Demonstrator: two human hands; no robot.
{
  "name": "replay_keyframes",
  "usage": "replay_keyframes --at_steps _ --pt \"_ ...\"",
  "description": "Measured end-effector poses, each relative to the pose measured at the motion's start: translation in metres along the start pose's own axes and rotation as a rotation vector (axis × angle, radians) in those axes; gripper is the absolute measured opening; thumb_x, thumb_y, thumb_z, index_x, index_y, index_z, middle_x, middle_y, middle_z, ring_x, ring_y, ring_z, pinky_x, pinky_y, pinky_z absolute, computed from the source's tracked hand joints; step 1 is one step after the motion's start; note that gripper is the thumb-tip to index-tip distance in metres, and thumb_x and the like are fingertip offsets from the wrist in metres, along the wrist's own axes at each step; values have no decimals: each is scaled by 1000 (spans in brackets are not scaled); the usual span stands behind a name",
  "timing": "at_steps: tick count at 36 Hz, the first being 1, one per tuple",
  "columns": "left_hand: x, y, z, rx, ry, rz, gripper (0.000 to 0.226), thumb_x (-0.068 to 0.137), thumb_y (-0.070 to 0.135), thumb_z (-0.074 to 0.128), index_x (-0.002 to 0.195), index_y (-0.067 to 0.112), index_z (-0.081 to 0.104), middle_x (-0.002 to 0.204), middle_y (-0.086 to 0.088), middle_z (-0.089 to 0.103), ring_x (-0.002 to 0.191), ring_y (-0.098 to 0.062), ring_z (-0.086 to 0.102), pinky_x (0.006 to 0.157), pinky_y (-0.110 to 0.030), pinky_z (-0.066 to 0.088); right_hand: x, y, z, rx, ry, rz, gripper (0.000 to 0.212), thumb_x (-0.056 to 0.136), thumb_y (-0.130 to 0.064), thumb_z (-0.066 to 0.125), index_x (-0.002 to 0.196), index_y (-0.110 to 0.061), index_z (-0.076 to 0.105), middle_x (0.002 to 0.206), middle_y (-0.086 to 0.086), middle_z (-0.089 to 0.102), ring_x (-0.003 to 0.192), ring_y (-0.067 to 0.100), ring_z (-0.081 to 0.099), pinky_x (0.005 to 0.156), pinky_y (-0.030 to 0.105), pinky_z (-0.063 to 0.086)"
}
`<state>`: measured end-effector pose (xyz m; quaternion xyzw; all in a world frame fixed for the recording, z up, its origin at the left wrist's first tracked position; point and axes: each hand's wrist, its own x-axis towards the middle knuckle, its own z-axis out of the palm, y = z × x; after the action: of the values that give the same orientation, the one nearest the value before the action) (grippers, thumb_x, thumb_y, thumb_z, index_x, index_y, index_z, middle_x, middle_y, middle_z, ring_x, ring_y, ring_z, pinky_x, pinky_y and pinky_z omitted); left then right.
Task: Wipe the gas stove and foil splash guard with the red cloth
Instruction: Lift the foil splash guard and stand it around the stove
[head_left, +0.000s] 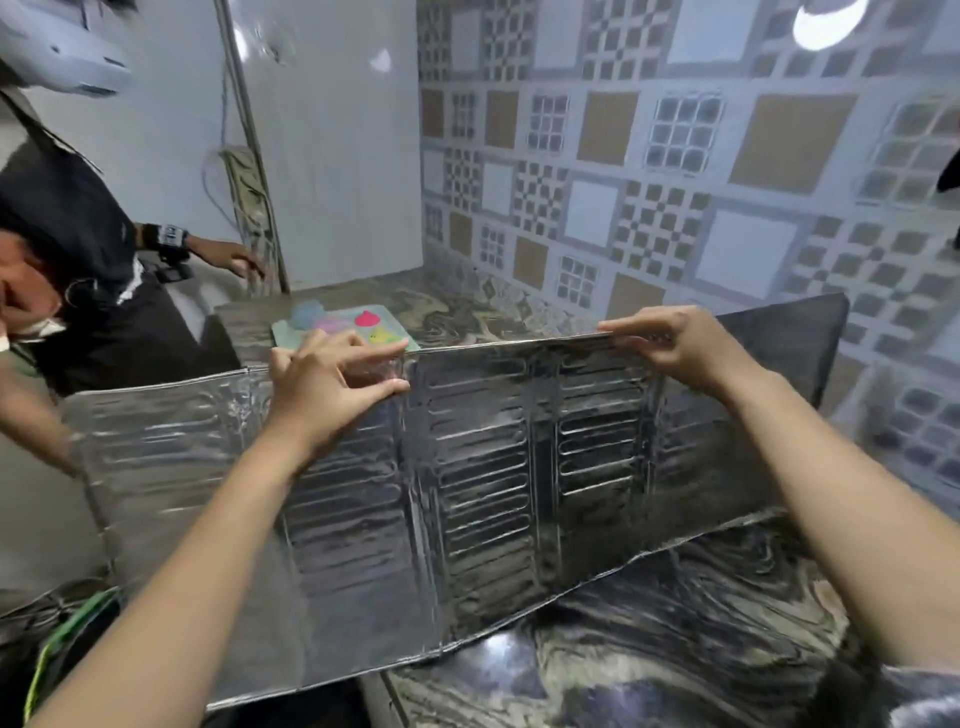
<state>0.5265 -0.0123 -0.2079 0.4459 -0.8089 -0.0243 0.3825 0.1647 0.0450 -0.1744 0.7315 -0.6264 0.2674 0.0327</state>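
The foil splash guard (483, 467) is a wide silver folding panel with ribbed sections. It stands tilted across the marbled counter in front of me. My left hand (332, 384) pinches its top edge near the middle fold. Further right, my right hand (675, 345) grips the same top edge. A dark end panel (779, 353) of the guard folds back at the right. Neither the gas stove nor the red cloth is in view.
The dark marbled counter (675, 623) runs under and behind the guard. A pale tray (395, 319) with coloured round pieces lies on the counter beyond my left hand. Another person (78, 249) stands at the left, one hand reaching toward the wall corner. Patterned wall tiles (675, 171) close the right side.
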Motion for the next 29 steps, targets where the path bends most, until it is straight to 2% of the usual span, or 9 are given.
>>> replay_keyframes --at_steps 2,6,10,13,14,17,22,25,29 --pt "3 4 3 1 -11 -2 42 71 45 72 112 40 64 98 8 66 99 -19 52 64 -30 8 -7 9 -5 14 49 31 27 82 -20 67 108 -29 68 86 -10 67 76 7 57 65 6 35" --pt "14 15 10 20 -2 -15 39 72 47 70 110 43 64 96 7 67 97 -19 52 63 -31 8 -13 20 -11 117 89 75 22 81 -17 68 102 -23 71 79 -17 62 72 -1 57 64 7 38" --pt "27 31 18 -3 32 1 35 73 45 71 107 43 65 88 8 66 92 -18 53 63 -32 10 -16 31 -23 269 144 81 22 81 -10 67 100 -22 70 88 6 69 82 17 63 75 27 50" --pt "41 46 26 -12 61 20 32 74 42 71 106 45 65 81 12 61 90 -18 54 61 -32 7 -18 40 -41 285 173 76 23 83 -8 65 101 -22 69 85 -2 66 78 -3 58 70 7 42" --pt "47 52 29 -16 69 26 32 75 42 70 106 46 64 80 13 60 90 -18 54 61 -31 7 -19 44 -47 273 184 80 23 83 -7 64 101 -21 69 83 -6 64 77 -6 56 70 6 41" --pt "64 71 42 -46 73 46 31 77 41 69 107 45 64 86 12 64 91 -19 52 62 -30 8 -22 65 -63 236 226 119 25 82 -6 64 103 -20 68 81 -11 61 78 -1 55 72 7 40" --pt "94 106 74 -113 41 101 29 78 38 69 107 43 66 83 9 65 88 -18 51 62 -29 7 -40 101 -92 136 288 164 24 82 1 62 103 -8 70 83 1 65 79 4 60 78 16 46" --pt "108 131 96 -162 18 144 25 80 41 67 105 44 67 80 9 64 87 -17 50 62 -30 7 -58 121 -112 109 325 220 23 82 0 63 102 -8 71 80 -13 62 79 2 60 77 11 42" --pt "123 167 123 -216 -18 225 24 81 44 63 105 44 67 79 8 63 85 -16 50 62 -30 8 -88 139 -134 51 407 293 22 81 -4 66 101 -11 71 81 2 65 81 13 61 79 33 47"
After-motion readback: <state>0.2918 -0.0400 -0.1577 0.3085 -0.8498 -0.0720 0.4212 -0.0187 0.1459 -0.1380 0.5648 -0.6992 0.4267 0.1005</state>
